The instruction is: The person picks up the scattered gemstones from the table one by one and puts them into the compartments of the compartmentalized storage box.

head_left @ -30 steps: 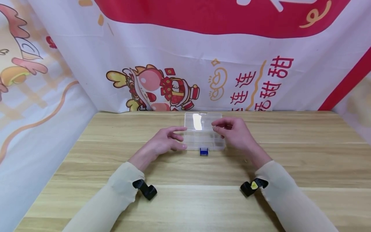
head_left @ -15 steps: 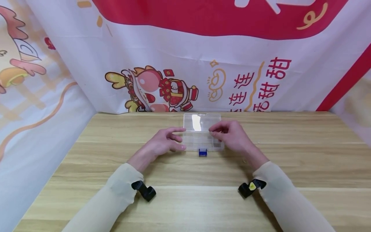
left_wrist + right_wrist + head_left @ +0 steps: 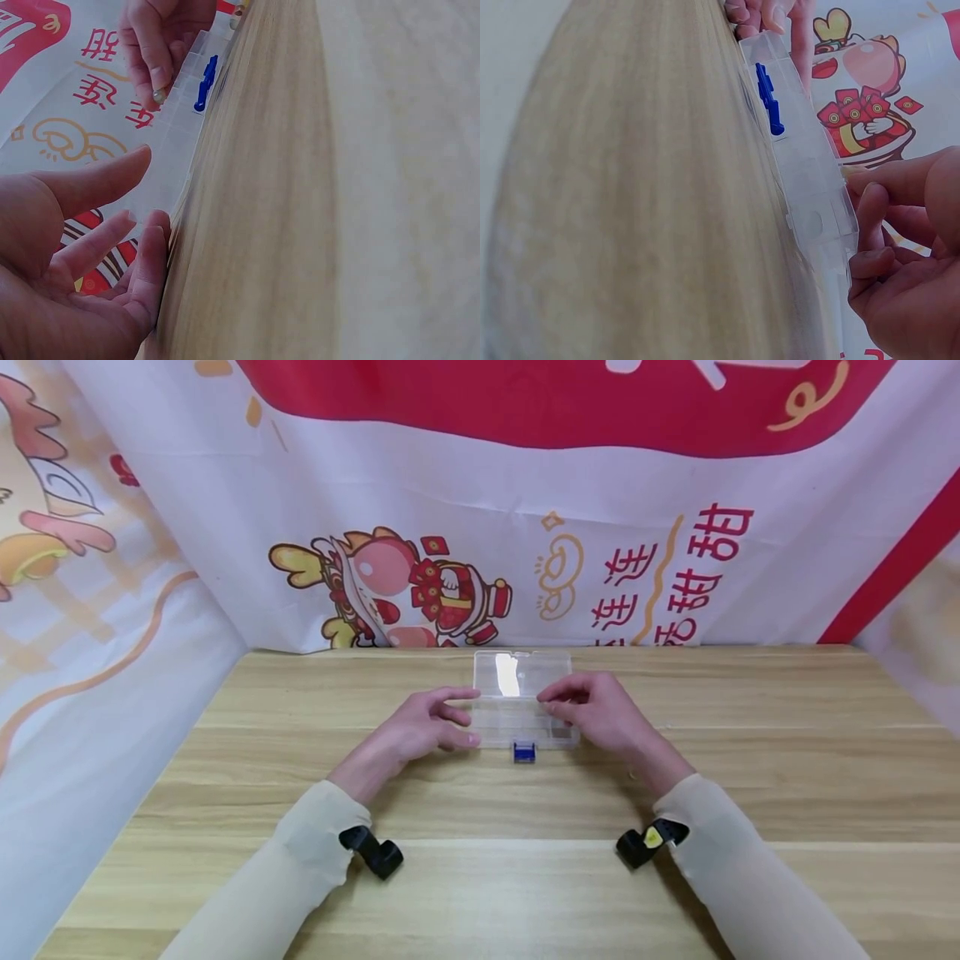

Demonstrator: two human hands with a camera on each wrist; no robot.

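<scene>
A clear plastic compartment box (image 3: 498, 717) lies on the table with its transparent lid (image 3: 536, 670) folded back. A blue latch (image 3: 524, 752) sticks out at its front edge. My left hand (image 3: 427, 722) is at the box's left side, fingers extended, thumb and fingertips at its edge. Over the right half of the box, my right hand (image 3: 592, 706) pinches a small, round, glassy bead (image 3: 159, 96) between thumb and forefinger. It is mostly hidden by the fingers in the head view. Inside the near right compartment a small roundish thing (image 3: 810, 223) shows dimly.
The wooden table (image 3: 480, 893) stretches to both sides and towards me. A printed white and red cloth (image 3: 450, 468) hangs behind its back edge. A tiny pale speck (image 3: 632, 774) lies on the wood near my right wrist. Black wrist cameras (image 3: 382, 858) sit on both forearms.
My right hand has moved a little left and nearer over the box, still pinching the bead, then stays nearly still. My left hand keeps its place at the box's left side.
</scene>
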